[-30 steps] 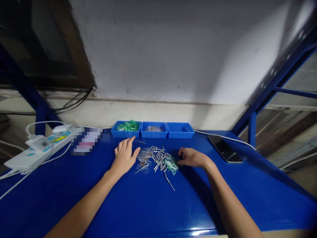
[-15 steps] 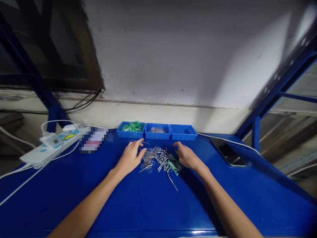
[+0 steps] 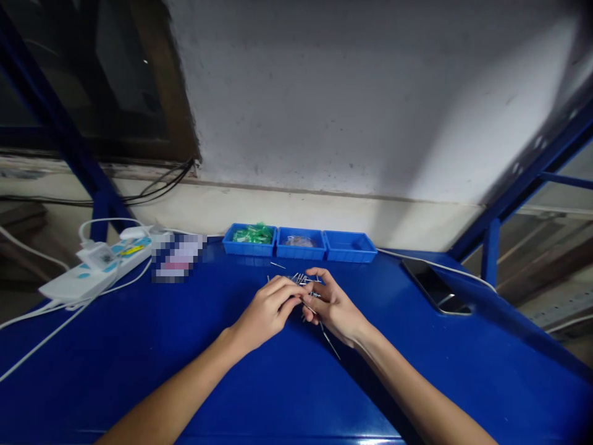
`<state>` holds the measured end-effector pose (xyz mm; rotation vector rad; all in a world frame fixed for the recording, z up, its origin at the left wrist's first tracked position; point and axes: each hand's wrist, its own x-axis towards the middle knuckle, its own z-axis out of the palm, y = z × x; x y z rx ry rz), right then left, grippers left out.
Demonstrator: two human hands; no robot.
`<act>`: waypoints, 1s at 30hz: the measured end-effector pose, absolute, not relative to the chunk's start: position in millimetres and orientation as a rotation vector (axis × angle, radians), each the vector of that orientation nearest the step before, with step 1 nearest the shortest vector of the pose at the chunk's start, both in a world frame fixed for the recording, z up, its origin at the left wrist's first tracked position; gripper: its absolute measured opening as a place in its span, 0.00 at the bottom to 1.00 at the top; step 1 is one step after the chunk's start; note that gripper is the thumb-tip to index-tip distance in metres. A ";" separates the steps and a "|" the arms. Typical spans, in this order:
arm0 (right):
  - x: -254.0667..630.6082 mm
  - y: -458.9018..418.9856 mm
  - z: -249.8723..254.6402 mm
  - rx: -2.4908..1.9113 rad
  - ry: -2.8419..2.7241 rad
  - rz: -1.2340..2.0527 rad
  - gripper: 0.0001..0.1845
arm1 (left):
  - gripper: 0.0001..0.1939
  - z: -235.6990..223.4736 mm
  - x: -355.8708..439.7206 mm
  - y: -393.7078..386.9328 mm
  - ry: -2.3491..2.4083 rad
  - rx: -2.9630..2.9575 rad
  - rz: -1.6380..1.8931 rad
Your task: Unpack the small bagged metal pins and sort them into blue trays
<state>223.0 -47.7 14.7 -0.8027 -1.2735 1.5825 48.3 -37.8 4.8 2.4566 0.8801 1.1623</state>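
Observation:
My left hand (image 3: 273, 306) and my right hand (image 3: 333, 306) meet over the pile of thin metal rods (image 3: 300, 278), their fingertips almost touching. Between them runs a thin metal rod (image 3: 306, 305), pinched in the fingers of my right hand, with my left thumb and fingers closed at its far end. Most of the pile, and the small clear and green plastic bags in it, is hidden behind my hands. One loose rod (image 3: 331, 343) pokes out toward me below my right hand. Another short rod (image 3: 278, 265) lies apart, beyond my left hand.
Three blue trays line the wall: one with green bags (image 3: 252, 235), one with clear bags (image 3: 299, 241), one with a bare floor (image 3: 349, 245). A phone (image 3: 435, 287) lies at right. At left sit a power strip (image 3: 88, 275) with white cables and a blurred item (image 3: 178, 258).
Both hands have moved inward from either side of the pile and come together over it. A thin rod is now between their fingers. The view has shifted slightly.

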 end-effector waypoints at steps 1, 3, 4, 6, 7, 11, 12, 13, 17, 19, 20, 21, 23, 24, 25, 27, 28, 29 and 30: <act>222.3 -47.8 15.0 -0.797 -1.245 1.580 0.25 | 0.10 4.6 46.9 -36.5 0.896 2.455 1.172; 221.4 -48.0 15.1 -0.793 -1.221 1.568 0.25 | 0.09 4.0 45.0 -34.4 0.923 2.463 1.158; 221.1 -48.2 15.0 -0.791 -1.223 1.564 0.25 | 0.08 3.7 44.5 -33.7 0.932 2.473 1.139; 220.6 -48.3 14.5 -0.789 -1.262 1.570 0.23 | 0.05 3.3 44.0 -32.7 0.937 2.502 1.078; 220.6 -48.3 14.2 -0.798 -1.297 1.573 0.22 | 0.06 3.4 43.7 -32.4 0.937 2.520 1.043; 221.7 -46.9 11.4 -1.026 -1.583 1.369 0.12 | 0.08 6.3 41.9 -31.3 0.997 2.606 0.918; 222.2 -46.7 10.5 -1.112 -1.690 1.253 0.11 | 0.08 7.3 41.3 -31.1 1.026 2.625 0.905; 222.7 -46.6 9.7 -1.191 -1.799 1.125 0.11 | 0.09 8.2 40.8 -31.0 1.049 2.644 0.901; 223.7 -48.6 8.4 -1.412 -2.083 0.613 0.16 | 0.08 9.3 40.6 -31.6 1.103 2.705 0.917; 223.8 -49.9 9.6 -1.487 -2.154 0.436 0.16 | 0.08 8.5 41.5 -32.3 1.118 2.713 0.929; 223.8 -50.4 10.6 -1.507 -2.190 0.388 0.16 | 0.07 8.0 41.9 -32.6 1.125 2.713 0.931; 223.9 -50.8 11.8 -1.519 -2.222 0.362 0.16 | 0.07 7.4 42.3 -32.9 1.129 2.715 0.930; 223.9 -50.9 13.8 -1.532 -2.263 0.337 0.15 | 0.07 6.5 43.0 -33.1 1.128 2.725 0.916; 224.0 -50.6 14.5 -1.543 -2.272 0.327 0.15 | 0.07 6.0 43.2 -33.2 1.123 2.734 0.904; 224.2 -50.3 14.8 -1.556 -2.275 0.320 0.15 | 0.07 5.7 43.4 -33.1 1.117 2.744 0.891; 225.2 -49.5 14.5 -1.567 -2.274 0.322 0.16 | 0.07 5.0 44.0 -33.1 1.102 2.762 0.865; 226.1 -49.1 14.2 -1.556 -2.268 0.332 0.16 | 0.07 4.8 44.3 -33.2 1.101 2.762 0.859; 227.1 -48.9 13.9 -1.532 -2.252 0.350 0.16 | 0.07 4.6 44.6 -33.2 1.107 2.751 0.863; 228.3 -48.8 13.9 -1.492 -2.227 0.376 0.16 | 0.08 4.5 44.7 -33.1 1.118 2.730 0.874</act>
